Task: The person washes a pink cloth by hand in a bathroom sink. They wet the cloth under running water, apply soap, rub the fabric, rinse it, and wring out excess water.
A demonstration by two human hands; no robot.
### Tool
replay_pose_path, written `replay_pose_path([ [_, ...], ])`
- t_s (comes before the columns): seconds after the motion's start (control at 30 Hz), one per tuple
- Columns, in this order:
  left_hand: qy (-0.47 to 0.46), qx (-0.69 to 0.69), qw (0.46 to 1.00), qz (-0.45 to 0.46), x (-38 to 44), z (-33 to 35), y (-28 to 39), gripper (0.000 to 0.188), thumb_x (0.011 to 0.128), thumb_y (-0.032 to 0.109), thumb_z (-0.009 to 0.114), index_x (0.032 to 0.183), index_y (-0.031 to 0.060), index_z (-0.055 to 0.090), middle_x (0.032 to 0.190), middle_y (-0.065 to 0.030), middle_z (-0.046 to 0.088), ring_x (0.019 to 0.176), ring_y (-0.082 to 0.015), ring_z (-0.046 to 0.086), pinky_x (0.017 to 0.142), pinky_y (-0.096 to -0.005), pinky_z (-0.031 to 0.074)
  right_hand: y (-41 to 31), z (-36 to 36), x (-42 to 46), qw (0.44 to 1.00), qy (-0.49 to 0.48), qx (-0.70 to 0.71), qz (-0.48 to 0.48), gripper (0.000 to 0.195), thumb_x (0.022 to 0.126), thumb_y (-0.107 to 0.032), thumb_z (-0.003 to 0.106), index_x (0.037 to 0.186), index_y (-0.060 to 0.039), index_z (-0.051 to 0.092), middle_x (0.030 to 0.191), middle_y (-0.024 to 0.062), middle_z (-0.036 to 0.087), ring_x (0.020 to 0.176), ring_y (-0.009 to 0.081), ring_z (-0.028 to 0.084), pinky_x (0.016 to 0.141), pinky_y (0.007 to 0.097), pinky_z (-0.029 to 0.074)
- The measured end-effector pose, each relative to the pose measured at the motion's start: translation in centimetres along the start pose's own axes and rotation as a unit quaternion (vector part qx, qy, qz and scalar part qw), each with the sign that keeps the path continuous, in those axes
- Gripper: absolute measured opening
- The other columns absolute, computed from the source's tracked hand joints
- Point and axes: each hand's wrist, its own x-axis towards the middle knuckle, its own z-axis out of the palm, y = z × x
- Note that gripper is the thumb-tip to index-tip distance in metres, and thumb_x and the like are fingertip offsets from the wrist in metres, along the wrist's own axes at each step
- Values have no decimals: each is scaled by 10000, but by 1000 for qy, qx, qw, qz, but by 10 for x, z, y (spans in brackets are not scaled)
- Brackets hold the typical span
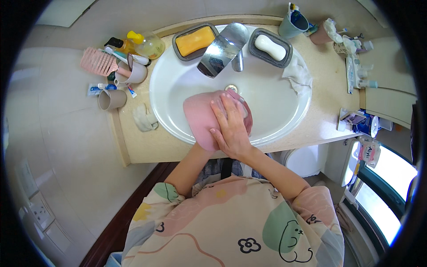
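A pink cloth cap (200, 115), its broad rounded brim toward the left, is held over the front of the white oval washbasin (277, 110). My right hand (232, 128) lies flat on top of it, fingers stretched forward and thumb spread to the left. My left forearm reaches in beneath the brim, and the cap hides my left hand, so its grip does not show. A darker pink fold and a small whitish patch show at the cap's right side. Just beyond the cap is the round metal fitting (231, 88) in the basin.
A chrome faucet (223, 50) overhangs the basin between an orange soap bar (196, 40) and a white one (270, 47) in grey dishes. A white cloth (299, 75) drapes the right rim. Cups (112, 99), a pink hairbrush (99, 62) and pump bottles (150, 45) stand left.
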Motion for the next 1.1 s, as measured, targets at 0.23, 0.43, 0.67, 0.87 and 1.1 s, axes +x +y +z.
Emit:
replay_pose_path([
  [0.23, 101, -229, 968, 36, -5, 11, 11, 719, 891, 325, 589, 1458, 92, 215, 1475, -92, 285, 1369, -239, 262, 1138, -375, 192, 36, -28, 4, 990, -94, -7, -100, 571, 845, -201, 599, 1349, -24, 398, 1348, 225, 424, 1277, 380, 382, 1090, 476, 258],
  [0.43, 105, -76, 990, -48, -21, -29, 23, 747, 872, 312, 628, 1455, 91, 217, 1463, -90, 311, 1359, -233, 282, 1136, -370, 200, 132, -111, 64, 975, 160, -144, -58, 433, 850, -61, 599, 1259, -6, 471, 1194, 198, 536, 1128, 375, 498, 975, 411, 397],
  [0.67, 180, -61, 980, -61, -38, -25, 16, 749, 871, 319, 628, 1456, 94, 219, 1472, -91, 298, 1361, -236, 279, 1136, -369, 200, 183, -109, 106, 967, 86, -228, -74, 503, 830, -146, 648, 1273, -1, 458, 1100, 208, 538, 1005, 365, 528, 884, 423, 433],
  [0.87, 213, -53, 973, -78, -56, -22, 13, 750, 869, 325, 628, 1457, 96, 221, 1480, -92, 286, 1364, -238, 277, 1136, -368, 201, 176, -110, 115, 971, 103, -215, -32, 475, 793, -122, 669, 1209, 5, 476, 969, 175, 563, 862, 346, 568, 778, 417, 471],
  [1.1, 212, -41, 973, -82, -61, -21, 15, 752, 867, 331, 627, 1458, 99, 224, 1490, -93, 273, 1366, -240, 274, 1136, -367, 202, 166, -135, 120, 820, 82, 473, 311, 355, 823, -343, 663, 1032, -99, 512, 554, 6, 489, 402, 95, 471, 343, 226, 364],
])
